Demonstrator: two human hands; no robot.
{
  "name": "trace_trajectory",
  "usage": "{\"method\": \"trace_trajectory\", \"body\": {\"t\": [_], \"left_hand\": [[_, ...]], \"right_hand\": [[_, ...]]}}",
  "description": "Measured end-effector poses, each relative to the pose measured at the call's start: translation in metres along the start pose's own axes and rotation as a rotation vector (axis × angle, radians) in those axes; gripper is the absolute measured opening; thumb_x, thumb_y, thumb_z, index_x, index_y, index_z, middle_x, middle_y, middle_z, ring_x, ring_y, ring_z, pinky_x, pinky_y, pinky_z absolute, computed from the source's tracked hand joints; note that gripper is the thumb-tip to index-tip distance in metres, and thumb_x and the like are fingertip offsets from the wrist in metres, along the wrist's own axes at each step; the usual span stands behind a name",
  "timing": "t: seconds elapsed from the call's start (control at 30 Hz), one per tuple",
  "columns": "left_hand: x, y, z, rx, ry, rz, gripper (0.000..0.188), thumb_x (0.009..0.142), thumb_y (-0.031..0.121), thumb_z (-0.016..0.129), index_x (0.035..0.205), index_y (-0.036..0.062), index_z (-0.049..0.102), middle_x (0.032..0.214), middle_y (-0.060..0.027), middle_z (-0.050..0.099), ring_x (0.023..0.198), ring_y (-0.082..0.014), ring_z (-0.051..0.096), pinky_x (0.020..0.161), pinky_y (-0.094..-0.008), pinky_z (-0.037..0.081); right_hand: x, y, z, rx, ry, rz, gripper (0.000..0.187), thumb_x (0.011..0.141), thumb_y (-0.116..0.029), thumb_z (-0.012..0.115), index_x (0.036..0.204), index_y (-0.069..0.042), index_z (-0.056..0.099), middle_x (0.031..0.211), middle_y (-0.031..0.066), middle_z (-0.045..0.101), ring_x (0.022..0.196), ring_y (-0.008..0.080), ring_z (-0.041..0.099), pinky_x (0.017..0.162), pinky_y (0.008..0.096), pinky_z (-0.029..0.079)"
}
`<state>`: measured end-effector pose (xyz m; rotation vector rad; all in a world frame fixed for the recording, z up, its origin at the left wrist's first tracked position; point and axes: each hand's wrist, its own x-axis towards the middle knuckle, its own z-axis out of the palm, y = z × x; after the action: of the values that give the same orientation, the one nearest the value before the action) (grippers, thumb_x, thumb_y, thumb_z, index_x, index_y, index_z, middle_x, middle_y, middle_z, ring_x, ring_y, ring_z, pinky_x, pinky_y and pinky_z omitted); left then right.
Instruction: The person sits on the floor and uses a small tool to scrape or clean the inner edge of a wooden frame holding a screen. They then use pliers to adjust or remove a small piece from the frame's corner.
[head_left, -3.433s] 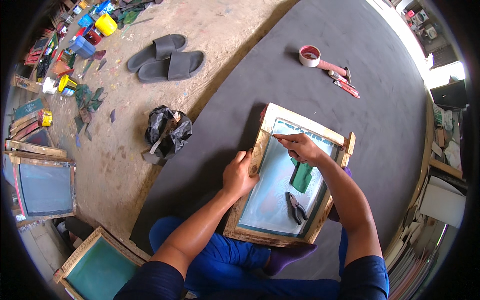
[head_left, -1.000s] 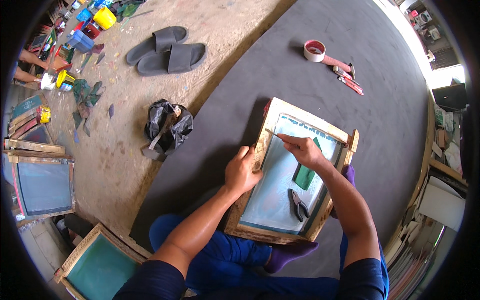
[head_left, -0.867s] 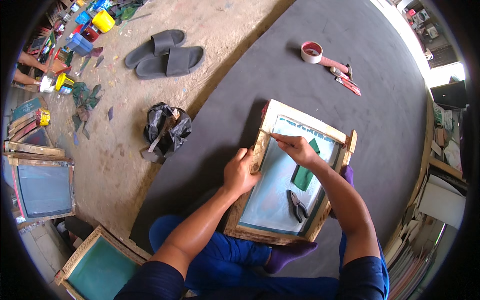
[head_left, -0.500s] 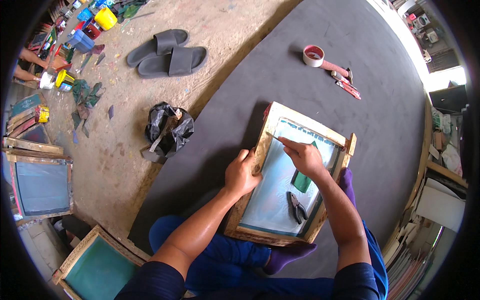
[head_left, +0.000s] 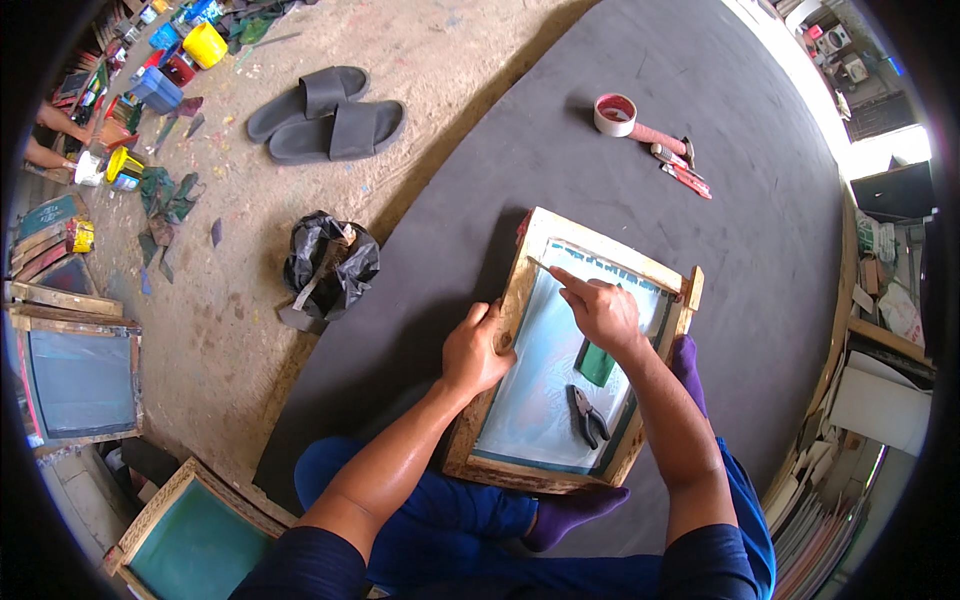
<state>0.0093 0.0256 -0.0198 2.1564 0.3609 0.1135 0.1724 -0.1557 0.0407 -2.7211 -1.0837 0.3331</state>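
Observation:
A wooden screen-printing frame (head_left: 497, 375) lies tilted across my lap, its pale mesh (head_left: 530, 380) facing up. My left hand (head_left: 477, 348) is closed round the frame's left rail. Above the mesh, near the upper left inner corner, is my right hand (head_left: 606, 316), closed with the forefinger stretched forward. A thin tool (head_left: 541, 264) sticks out ahead of its fingers, its tip at the left rail; its kind cannot be made out. On the mesh rest black-handled pliers (head_left: 588, 416) and a flat green piece (head_left: 597, 363), partly hidden by my right hand.
On the dark mat (head_left: 450, 190) lie a tape roll (head_left: 615, 116), a hammer (head_left: 662, 138) and a red cutter (head_left: 686, 180). A black plastic bag (head_left: 332, 265) and slippers (head_left: 335, 130) are left of it. More frames (head_left: 80, 380) stand far left, near another person's hands (head_left: 50, 145).
My right hand and the thin tool have shifted only slightly near the upper left corner. My left hand keeps its hold on the rail. The whole view has moved a little.

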Motion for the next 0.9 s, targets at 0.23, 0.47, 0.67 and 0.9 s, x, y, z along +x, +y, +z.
{"method": "trace_trajectory", "body": {"t": [0.23,0.47,0.67,0.9], "left_hand": [[-0.001,0.001,-0.001,0.009,0.006,-0.017,0.067,0.072,0.009,0.077,0.136,-0.0002,0.062,0.113,-0.0160,0.063,0.096,-0.0381,0.070,0.080,-0.0461,0.059],[0.003,0.003,-0.003,-0.002,0.028,0.029,0.066,0.068,0.008,0.079,0.131,0.0018,0.064,0.106,-0.0132,0.062,0.089,-0.0373,0.070,0.075,-0.0467,0.060],[0.002,0.003,-0.001,-0.005,0.010,-0.009,0.062,0.071,0.012,0.079,0.130,0.0000,0.066,0.110,-0.0148,0.063,0.096,-0.0368,0.070,0.079,-0.0451,0.059],[0.001,-0.001,0.001,-0.006,0.032,-0.006,0.061,0.070,0.011,0.079,0.129,0.0001,0.066,0.109,-0.0154,0.063,0.094,-0.0370,0.070,0.078,-0.0444,0.059]], "right_hand": [[0.011,-0.019,-0.018,-0.107,-0.173,0.052,0.044,0.104,-0.026,0.062,0.148,-0.032,0.062,0.077,0.0169,0.072,0.068,0.0309,0.075,0.061,0.0475,0.060],[0.018,-0.004,-0.001,0.040,-0.118,0.027,0.039,0.103,-0.030,0.064,0.142,-0.030,0.069,0.084,0.0148,0.076,0.073,0.0359,0.075,0.068,0.0480,0.060],[0.020,-0.001,0.003,0.051,-0.061,0.007,0.040,0.103,-0.033,0.064,0.143,-0.034,0.066,0.083,0.0137,0.076,0.071,0.0328,0.075,0.066,0.0475,0.059],[0.002,0.004,-0.001,0.010,-0.004,0.002,0.039,0.103,-0.033,0.064,0.143,-0.033,0.067,0.077,0.0136,0.074,0.065,0.0322,0.073,0.061,0.0459,0.058]]}}
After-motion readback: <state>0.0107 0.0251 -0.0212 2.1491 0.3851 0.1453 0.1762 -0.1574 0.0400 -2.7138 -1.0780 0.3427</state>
